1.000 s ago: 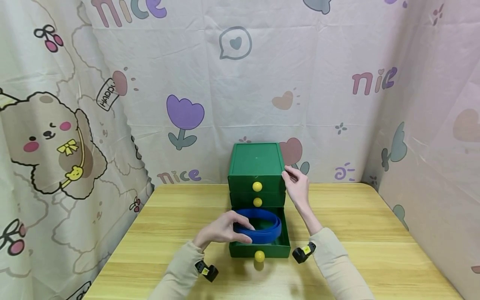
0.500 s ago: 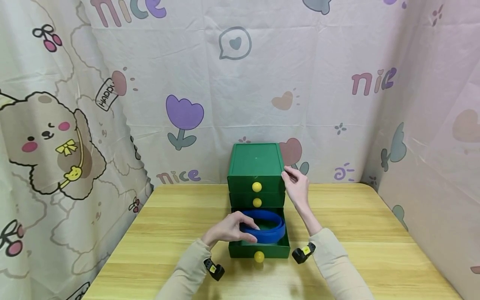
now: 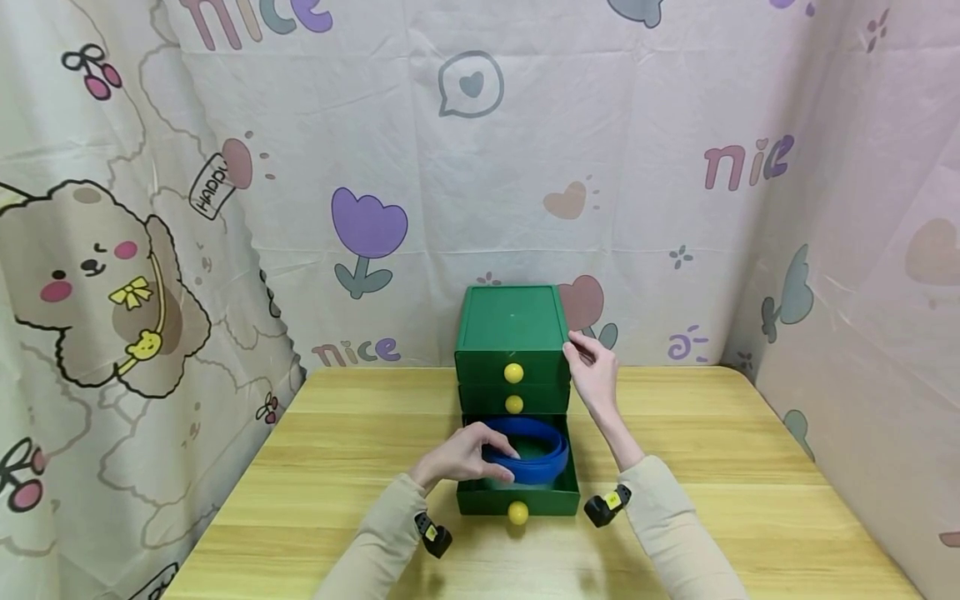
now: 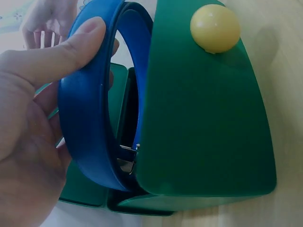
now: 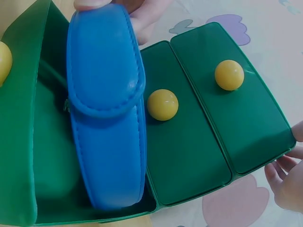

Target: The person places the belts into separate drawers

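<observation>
A coiled blue belt point(image 3: 542, 472) with a stitched end point(image 5: 106, 66) and a metal buckle point(image 4: 127, 163) is tilted in the pulled-out bottom drawer point(image 3: 487, 502). My left hand point(image 3: 463, 452) pinches the coil's near left side, thumb outside and fingers inside. Whether the belt touches the drawer floor, I cannot tell. The green drawer cabinet point(image 3: 513, 317) has its upper two drawers shut, each with a yellow knob point(image 5: 229, 74). With thumb and fingers, my right hand point(image 3: 595, 375) grips the cabinet's front right edge near the top.
The cabinet stands on a light wooden table point(image 3: 360, 467), near its back edge. Behind and beside the table hangs a printed cloth point(image 3: 487, 167). A small black camera point(image 3: 433, 535) sits on the left wrist, and another camera point(image 3: 606, 506) on the right.
My left hand has shifted a little to the right with the belt, mostly in the first half second. The right hand and the cabinet have stayed in place.
</observation>
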`<state>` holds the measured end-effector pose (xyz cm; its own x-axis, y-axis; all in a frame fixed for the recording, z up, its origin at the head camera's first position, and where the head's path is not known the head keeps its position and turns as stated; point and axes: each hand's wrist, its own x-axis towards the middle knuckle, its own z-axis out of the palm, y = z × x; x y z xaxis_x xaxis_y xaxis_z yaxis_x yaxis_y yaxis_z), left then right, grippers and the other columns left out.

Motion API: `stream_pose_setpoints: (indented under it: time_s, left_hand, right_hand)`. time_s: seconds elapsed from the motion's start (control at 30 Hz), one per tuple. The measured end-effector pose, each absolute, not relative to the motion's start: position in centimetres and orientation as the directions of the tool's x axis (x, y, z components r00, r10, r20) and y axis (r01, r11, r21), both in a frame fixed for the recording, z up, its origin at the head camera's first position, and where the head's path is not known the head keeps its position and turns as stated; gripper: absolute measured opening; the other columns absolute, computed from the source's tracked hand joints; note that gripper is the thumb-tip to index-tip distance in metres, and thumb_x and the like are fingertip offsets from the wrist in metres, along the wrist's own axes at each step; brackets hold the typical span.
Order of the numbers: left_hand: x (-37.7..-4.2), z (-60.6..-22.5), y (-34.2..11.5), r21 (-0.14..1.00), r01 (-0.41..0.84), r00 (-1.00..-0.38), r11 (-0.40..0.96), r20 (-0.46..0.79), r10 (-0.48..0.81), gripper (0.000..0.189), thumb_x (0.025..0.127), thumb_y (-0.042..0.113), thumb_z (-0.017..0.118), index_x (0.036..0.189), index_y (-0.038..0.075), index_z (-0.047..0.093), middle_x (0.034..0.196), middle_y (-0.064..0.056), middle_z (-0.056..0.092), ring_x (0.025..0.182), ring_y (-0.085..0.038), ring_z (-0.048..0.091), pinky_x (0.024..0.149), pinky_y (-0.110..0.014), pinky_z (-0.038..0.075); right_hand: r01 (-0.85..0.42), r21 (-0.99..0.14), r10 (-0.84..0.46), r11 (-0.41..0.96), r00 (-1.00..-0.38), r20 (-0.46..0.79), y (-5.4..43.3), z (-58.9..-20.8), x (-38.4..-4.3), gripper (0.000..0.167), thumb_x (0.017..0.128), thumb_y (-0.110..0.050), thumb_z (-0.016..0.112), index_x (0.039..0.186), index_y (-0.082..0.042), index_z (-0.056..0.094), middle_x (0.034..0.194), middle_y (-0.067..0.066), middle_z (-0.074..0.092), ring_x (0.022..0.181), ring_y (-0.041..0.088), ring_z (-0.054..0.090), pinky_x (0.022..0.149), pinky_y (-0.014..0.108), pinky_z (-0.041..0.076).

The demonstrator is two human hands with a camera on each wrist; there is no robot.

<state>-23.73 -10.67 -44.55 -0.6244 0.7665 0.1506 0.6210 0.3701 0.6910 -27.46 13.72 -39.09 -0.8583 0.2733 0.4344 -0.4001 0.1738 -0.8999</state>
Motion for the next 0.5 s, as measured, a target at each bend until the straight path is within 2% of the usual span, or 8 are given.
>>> stream_pose_setpoints:
  time_s: [0.27,0.5]
  left_hand:
    - [-24.3,-45.5,-10.7,0.724,0.599,-0.629,0.342,0.161,0.760,0.022,0.085,0.023,0.082,0.101,0.008,0.080,0.093,-0.006,0.076,0.078,0.001,0.052,0.072,-0.016,0.047]
    - [-24.6,-46.1,-10.8,0.747,0.555,-0.653,0.365,0.120,0.748,0.023,0.084,0.020,0.082,0.103,0.007,0.079,0.093,-0.008,0.076,0.074,0.000,0.050,0.067,-0.015,0.043]
  right_hand:
    - [-0.393,-0.902,0.269,0.177,-0.862,0.429,13.7,-39.1,-27.5,0.032,0.097,-0.005,0.063,0.127,0.007,0.066,0.130,0.028,0.065,0.118,0.040,0.065,0.085,0.002,0.048]
    - [-0.383,-0.911,0.259,0.155,-0.874,0.411,13.8,-39.1,-27.4,0.033,0.098,-0.006,0.063,0.128,0.006,0.066,0.132,0.027,0.064,0.119,0.040,0.065,0.085,0.002,0.048]
